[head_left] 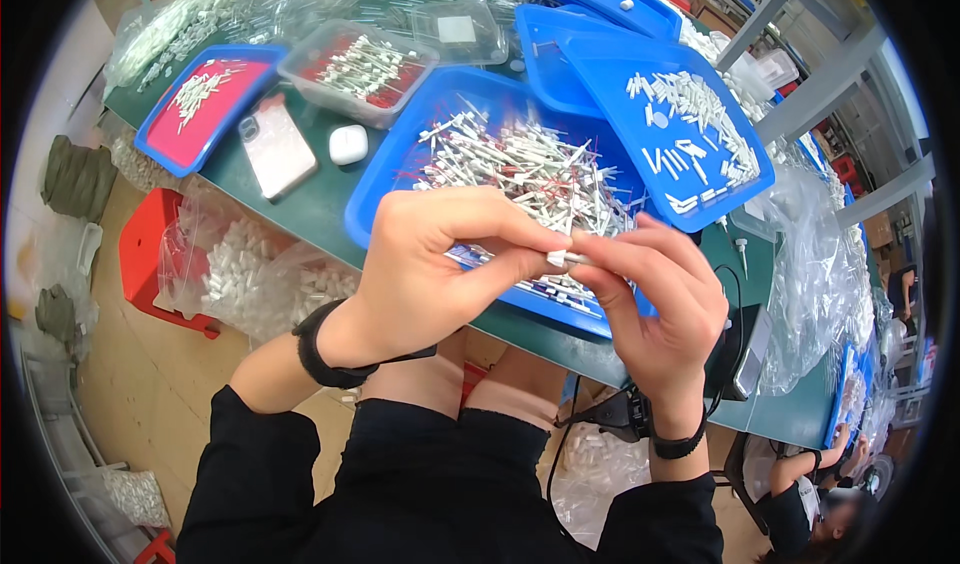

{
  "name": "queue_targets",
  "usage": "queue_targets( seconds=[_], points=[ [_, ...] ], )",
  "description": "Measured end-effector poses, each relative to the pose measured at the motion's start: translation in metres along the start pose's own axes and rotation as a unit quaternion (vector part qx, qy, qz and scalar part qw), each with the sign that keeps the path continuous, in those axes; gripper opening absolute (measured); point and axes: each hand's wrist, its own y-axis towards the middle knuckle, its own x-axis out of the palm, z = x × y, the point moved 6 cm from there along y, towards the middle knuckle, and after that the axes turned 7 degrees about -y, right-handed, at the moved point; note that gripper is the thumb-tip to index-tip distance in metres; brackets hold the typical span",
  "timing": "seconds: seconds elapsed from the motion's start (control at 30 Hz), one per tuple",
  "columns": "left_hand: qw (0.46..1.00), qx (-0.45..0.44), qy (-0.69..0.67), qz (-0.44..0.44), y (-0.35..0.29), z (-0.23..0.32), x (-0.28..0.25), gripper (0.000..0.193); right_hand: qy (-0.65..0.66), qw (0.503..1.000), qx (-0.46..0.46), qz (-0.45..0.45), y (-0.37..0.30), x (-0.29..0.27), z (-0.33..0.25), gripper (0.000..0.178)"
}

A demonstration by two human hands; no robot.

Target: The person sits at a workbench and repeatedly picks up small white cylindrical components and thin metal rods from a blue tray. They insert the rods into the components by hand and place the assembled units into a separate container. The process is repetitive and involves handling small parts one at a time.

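Observation:
My left hand [430,264] and my right hand [665,299] meet fingertip to fingertip over a blue tray [370,204]. Between the left thumb and forefinger is a small white plastic piece [557,259]. A thin pale stick-like part [576,258] runs from it into my right fingers, which pinch its other end. Whether the two parts are joined, I cannot tell. Beneath, the tray holds a heap of slim white parts [500,159], many with red tips. A second blue tray [605,69], with short white tubes [690,104] on it, rests tilted over the right rim.
Left of the big tray are a white earbud case [348,145], a phone [278,149], a pink-lined tray [185,129] and a see-through box [320,82]. A red stool [150,254] stands below. Metal posts [830,74] and a bag [810,284] are rightward; another person [800,494] sits lower right.

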Motion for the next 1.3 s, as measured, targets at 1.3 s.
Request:
queue_targets(
  seconds=[1.3],
  points=[
    [0.8,0.065,0.59,-0.089,0.104,-0.081,-0.197,0.006,-0.198,0.94,0.229,-0.159,0.007,0.005,0.22,0.015]
  ],
)
